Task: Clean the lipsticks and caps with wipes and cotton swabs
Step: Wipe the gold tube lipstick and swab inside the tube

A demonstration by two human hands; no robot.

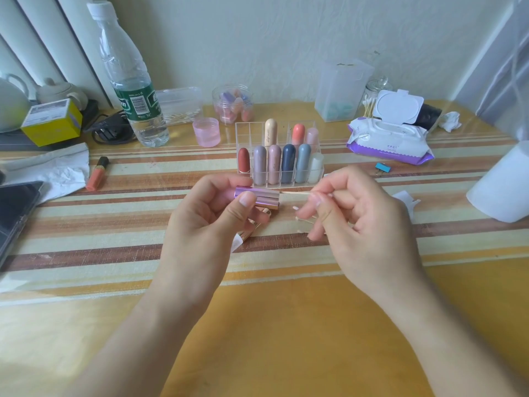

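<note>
My left hand (211, 222) grips a shiny purple lipstick cap (257, 196), held sideways with its opening toward the right. My right hand (352, 216) pinches a wooden cotton swab (294, 193) whose tip goes into the cap's opening. Under my left fingers lies a gold lipstick base (252, 227), partly hidden. Several loose cotton swabs (303, 219) lie on the table below my right fingers. A clear acrylic organizer (282, 156) behind my hands holds several capsule lipsticks. An open purple pack of wipes (389, 141) sits at the back right.
A water bottle (128, 81), a pink cup (206, 131) and a jar of capsules (233, 103) stand at the back. An orange lip gloss (97, 173), crumpled tissue (54, 170) and a phone (14, 213) lie left. A white roll (503, 184) stands right.
</note>
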